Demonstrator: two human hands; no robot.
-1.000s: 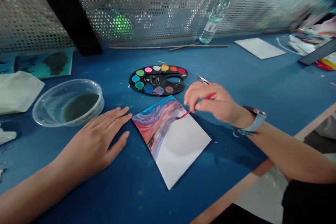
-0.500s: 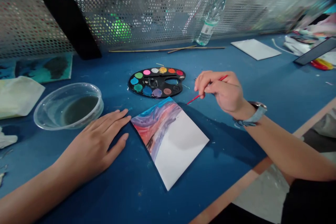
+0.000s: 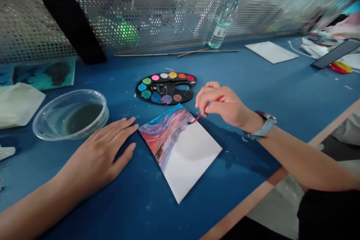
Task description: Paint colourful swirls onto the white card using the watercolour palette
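Observation:
My right hand pinches a thin red paintbrush, its dark tip at the upper right edge of the painted part of a small white canvas. Blue, purple and red streaks cover the canvas's upper left part; the lower right is white. Lying flat on the table, my left hand has its fingers stretched out, the tips close to the canvas's left corner. Just behind the canvas rests a black oval paint palette with several coloured paint wells.
A clear plastic bowl of dark water stands beside my left hand. Along the metal mesh are a black phone-like slab, thin sticks and a water bottle. A blank white panel lies at the back right.
My right hand has moved left and slightly down, bringing the brush tip from beyond the canvas's upper right edge onto the canvas. My left hand stays in place.

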